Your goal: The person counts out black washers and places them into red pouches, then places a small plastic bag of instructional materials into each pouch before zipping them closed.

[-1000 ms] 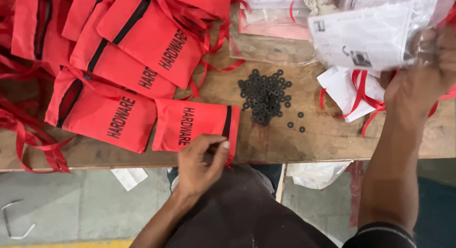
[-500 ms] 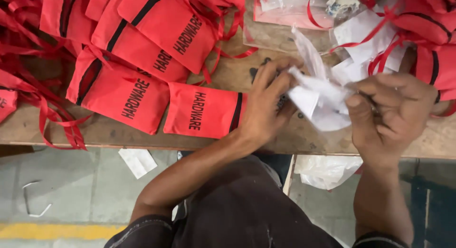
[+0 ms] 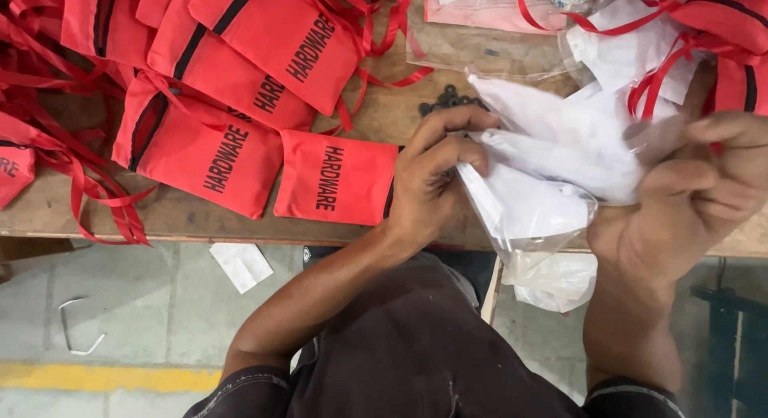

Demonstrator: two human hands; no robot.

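both hands gripped one clear plastic bag [image 3: 552,158] holding white paper, above the bench [image 3: 192,214] edge: the left hand [image 3: 436,178] pinched its left side, the right hand [image 3: 704,190] clutched its right. five red pouches [image 3: 336,178] with ribbons lay clearly countable left; black washers [image 3: 448,98] peeked behind, too hidden to count.

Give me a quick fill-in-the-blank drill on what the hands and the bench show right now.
1. Both hands, left hand and right hand, hold a clear ____ bag.
2. The pouches on the wooden bench are ____ in colour.
3. A small pile of ____ washers lies behind the left hand.

Missing words: plastic; red; black
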